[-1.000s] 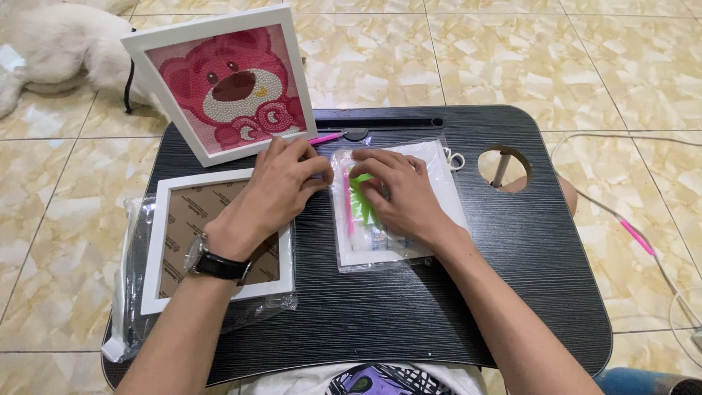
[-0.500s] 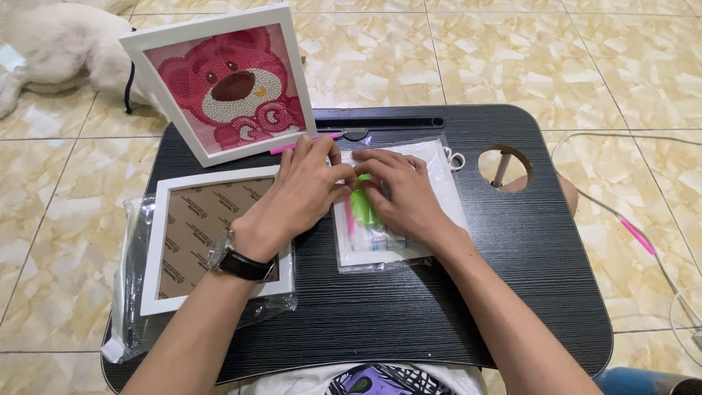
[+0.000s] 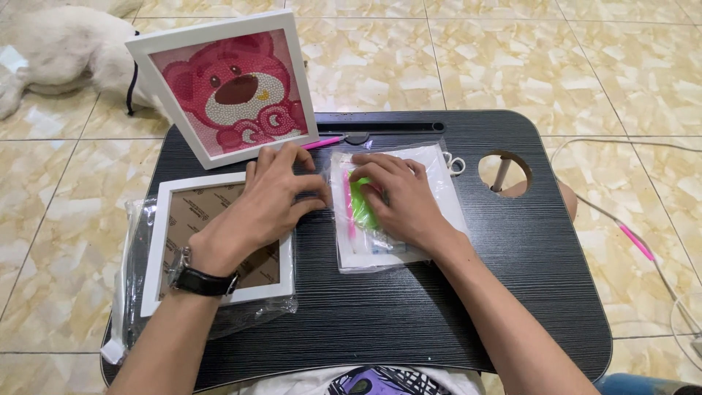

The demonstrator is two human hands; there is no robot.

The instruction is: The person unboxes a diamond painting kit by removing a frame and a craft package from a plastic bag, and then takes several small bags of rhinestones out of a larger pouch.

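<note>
Tiled floor, beige marbled squares, w/ a low black lap desk [image 3: 512,292] set on it and a white furry animal [image 3: 51,44] lying top left, prob a dog but it's cut off by the edge so can't swear to it.

Only one view here, the head cam looking down, so going left to right:

A white frame, backing side up [image 3: 219,249], lies flat on a clear plastic wrapper [image 3: 131,292] at the desk's left. Behind it a finished pink bear picture in a white frame [image 3: 227,84] stands propped up, tilted back. A pink pen tool [image 3: 322,143] lies just beside its lower corner.

Left hand [image 3: 274,194], black wristwatch [image 3: 194,278] on it, rests flat across the top right corner of the flat frame, fingers spread and reaching toward the clear packet [image 3: 398,208] in the middle. Not clamped on anything, just pressing down.

Right hand [image 3: 398,197] lies on top of that packet, fingers curled loosely at its upper left edge over a green tray [image 3: 362,208] inside. Whether it's pinching the plastic or just pressing, can't tell.

Progress-wise: packet looks unopened, tray and bits inside it, second frame has no picture showing. So one pic done, this kit barely begun imo.
</note>
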